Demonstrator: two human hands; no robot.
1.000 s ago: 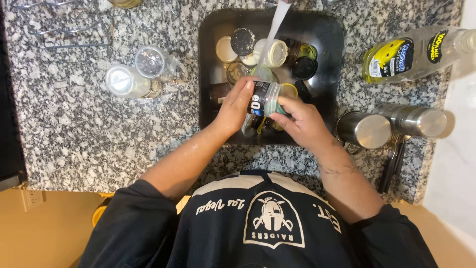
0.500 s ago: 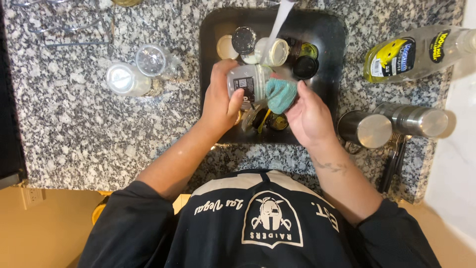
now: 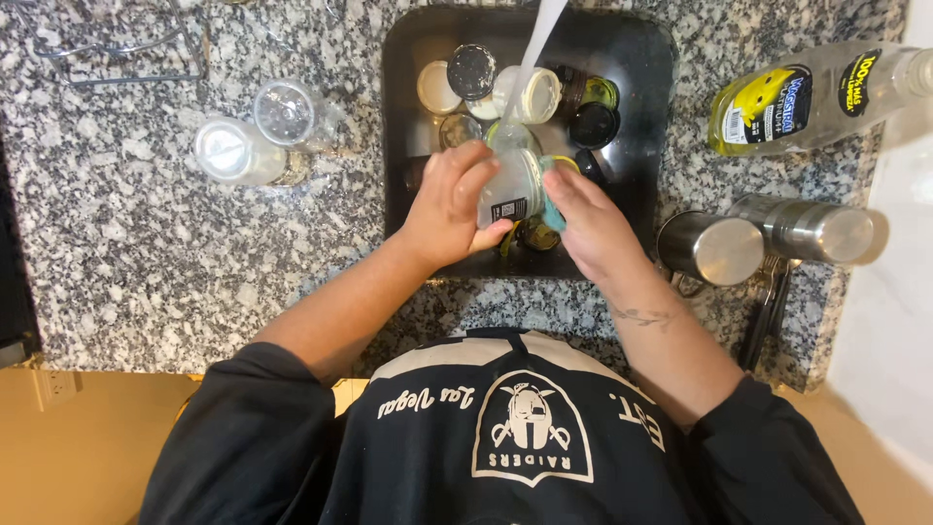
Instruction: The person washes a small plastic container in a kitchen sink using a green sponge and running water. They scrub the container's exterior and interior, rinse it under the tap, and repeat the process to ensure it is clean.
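Observation:
My left hand point(image 3: 449, 202) grips a clear glass jar point(image 3: 512, 187) with a white label, held over the dark sink point(image 3: 651, 146). A stream of tap water point(image 3: 533, 53) falls onto the jar's top. My right hand point(image 3: 591, 226) presses a teal sponge point(image 3: 551, 199) against the jar's right side. Below the jar, in the sink, lie several jars and lids, among them a black lid point(image 3: 472, 70) and a white lid point(image 3: 536, 94).
Two clear jars point(image 3: 255, 136) stand upside down on the granite counter left of the sink. A bottle of yellow dish soap point(image 3: 816, 95) lies at the right. Two steel cups point(image 3: 763, 238) and dark cutlery point(image 3: 768, 311) sit near the right edge.
Both hands have lifted the jar a little further up under the water stream. The sponge has shifted from the jar's upper right to its right side.

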